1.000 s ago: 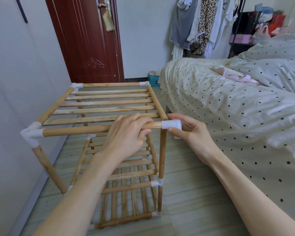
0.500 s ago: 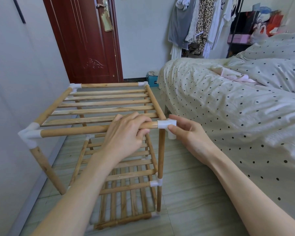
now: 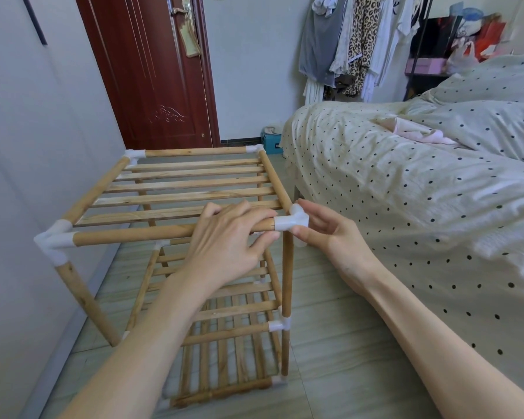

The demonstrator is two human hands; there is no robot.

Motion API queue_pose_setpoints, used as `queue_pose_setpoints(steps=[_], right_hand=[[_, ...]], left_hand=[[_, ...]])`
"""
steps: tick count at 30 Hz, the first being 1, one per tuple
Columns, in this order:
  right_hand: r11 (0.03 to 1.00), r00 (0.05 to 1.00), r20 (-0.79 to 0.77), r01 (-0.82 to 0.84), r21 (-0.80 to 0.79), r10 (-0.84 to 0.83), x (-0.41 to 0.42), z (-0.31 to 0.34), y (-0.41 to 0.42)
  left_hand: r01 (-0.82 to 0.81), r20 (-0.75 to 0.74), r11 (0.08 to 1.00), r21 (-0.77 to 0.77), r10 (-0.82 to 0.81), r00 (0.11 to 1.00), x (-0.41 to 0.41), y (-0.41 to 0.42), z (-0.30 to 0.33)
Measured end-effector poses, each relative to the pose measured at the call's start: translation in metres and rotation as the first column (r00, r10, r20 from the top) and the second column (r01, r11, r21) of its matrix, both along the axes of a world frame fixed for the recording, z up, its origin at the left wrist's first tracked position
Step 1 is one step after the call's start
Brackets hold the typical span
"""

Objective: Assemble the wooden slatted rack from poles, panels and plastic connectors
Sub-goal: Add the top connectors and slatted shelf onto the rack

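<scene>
The wooden slatted rack [image 3: 191, 192] stands on the floor between the left wall and the bed, with slatted shelves on three levels. My left hand [image 3: 227, 243] grips the front top pole [image 3: 133, 235] near its right end. My right hand [image 3: 330, 234] holds the white plastic corner connector [image 3: 291, 222] at the front right top corner, thumb under it and fingers beside it. Below this connector runs the front right upright pole [image 3: 287, 276]. Another white connector [image 3: 53, 240] joins the front left corner.
A bed with a dotted cover [image 3: 421, 189] runs close along the rack's right side. A pale wall [image 3: 28, 176] is at the left, a red-brown door [image 3: 152, 71] behind, and hanging clothes [image 3: 351, 43] at the back. Tiled floor [image 3: 330, 358] lies in front.
My right hand has turned the corner connector on the pole end and pushed it in toward the upright. My left hand has kept its grip on the front pole.
</scene>
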State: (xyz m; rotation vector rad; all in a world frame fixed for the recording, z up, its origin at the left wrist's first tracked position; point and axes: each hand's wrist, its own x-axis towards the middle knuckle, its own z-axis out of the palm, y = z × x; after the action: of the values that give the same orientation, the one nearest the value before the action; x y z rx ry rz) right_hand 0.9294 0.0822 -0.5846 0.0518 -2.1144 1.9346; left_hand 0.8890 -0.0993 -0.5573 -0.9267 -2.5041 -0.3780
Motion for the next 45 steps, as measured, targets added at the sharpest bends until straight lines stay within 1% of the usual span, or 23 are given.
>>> queue_pose_setpoints(steps=[3, 7, 9, 14, 16, 18, 20, 21, 22, 23, 25, 27, 29, 31, 33, 38, 40, 45], right_hand=[[0.991, 1.000, 0.019, -0.018, -0.129, 0.021, 0.000, 0.000, 0.000], [0.953, 0.987, 0.072, -0.120, -0.278, 0.145, 0.001, 0.001, 0.001], [0.931, 0.977, 0.118, -0.126, -0.342, 0.176, -0.001, 0.001, 0.000], [0.957, 0.971, 0.190, -0.086, -0.278, 0.143, -0.005, 0.004, -0.012], [0.949, 0.962, 0.202, -0.122, -0.291, 0.185, -0.006, 0.005, -0.019], [0.926, 0.943, 0.198, -0.196, -0.323, 0.269, -0.003, 0.005, -0.028], [0.891, 0.916, 0.187, -0.270, -0.365, 0.355, 0.000, 0.002, -0.040], [0.875, 0.904, 0.183, -0.298, -0.381, 0.387, 0.002, 0.001, -0.045], [0.864, 0.893, 0.182, -0.318, -0.391, 0.411, 0.003, 0.000, -0.050], [0.858, 0.885, 0.184, -0.335, -0.388, 0.429, 0.005, -0.001, -0.054], [0.864, 0.871, 0.187, -0.378, -0.333, 0.453, 0.006, -0.003, -0.062], [0.885, 0.865, 0.206, -0.422, -0.196, 0.458, 0.006, -0.005, -0.069], [0.907, 0.879, 0.233, -0.418, -0.040, 0.416, 0.005, -0.006, -0.077], [0.920, 0.899, 0.228, -0.391, 0.035, 0.373, 0.004, -0.007, -0.083], [0.928, 0.914, 0.205, -0.368, 0.051, 0.351, 0.003, -0.007, -0.086], [0.922, 0.928, 0.136, -0.365, 0.130, 0.348, 0.003, -0.012, -0.090], [0.923, 0.930, 0.124, -0.361, 0.134, 0.346, 0.003, -0.015, -0.091], [0.915, 0.927, 0.111, -0.371, 0.158, 0.357, 0.006, -0.017, -0.091]], left_hand=[[-0.026, 0.005, 1.000, 0.003, 0.026, 1.000, 0.002, 0.003, -0.001], [-0.072, -0.032, 0.997, -0.015, 0.072, 0.997, 0.002, 0.005, -0.002], [-0.067, -0.044, 0.997, -0.035, 0.066, 0.997, 0.001, 0.004, -0.002], [-0.022, -0.053, 0.998, -0.063, 0.019, 0.998, -0.003, -0.014, -0.001], [0.025, -0.008, 0.998, -0.050, -0.025, 1.000, -0.007, -0.029, 0.001], [0.067, 0.104, 0.998, -0.009, -0.065, 0.992, -0.012, -0.046, 0.003], [0.084, 0.241, 0.993, 0.081, -0.101, 0.965, -0.014, -0.064, 0.005], [0.080, 0.284, 0.986, 0.145, -0.119, 0.951, -0.014, -0.071, 0.005], [0.073, 0.297, 0.977, 0.200, -0.132, 0.946, -0.013, -0.077, 0.005], [0.062, 0.284, 0.973, 0.220, -0.125, 0.951, -0.011, -0.080, 0.005], [0.034, 0.206, 0.989, 0.145, -0.064, 0.977, -0.007, -0.080, 0.005], [0.006, 0.123, 1.000, 0.013, -0.008, 0.992, -0.001, -0.075, 0.004], [-0.008, 0.085, 0.999, -0.053, 0.012, 0.996, 0.004, -0.072, 0.003], [-0.018, 0.080, 1.000, -0.018, 0.020, 0.997, 0.006, -0.071, 0.002], [-0.024, 0.081, 0.999, 0.030, 0.021, 0.997, 0.008, -0.073, 0.001], [-0.021, 0.050, 0.997, 0.070, 0.018, 0.999, 0.010, -0.080, 0.002], [-0.029, 0.037, 0.995, 0.092, 0.025, 0.999, 0.011, -0.082, 0.003], [-0.062, 0.024, 0.994, 0.091, 0.060, 0.998, 0.009, -0.080, 0.002]])
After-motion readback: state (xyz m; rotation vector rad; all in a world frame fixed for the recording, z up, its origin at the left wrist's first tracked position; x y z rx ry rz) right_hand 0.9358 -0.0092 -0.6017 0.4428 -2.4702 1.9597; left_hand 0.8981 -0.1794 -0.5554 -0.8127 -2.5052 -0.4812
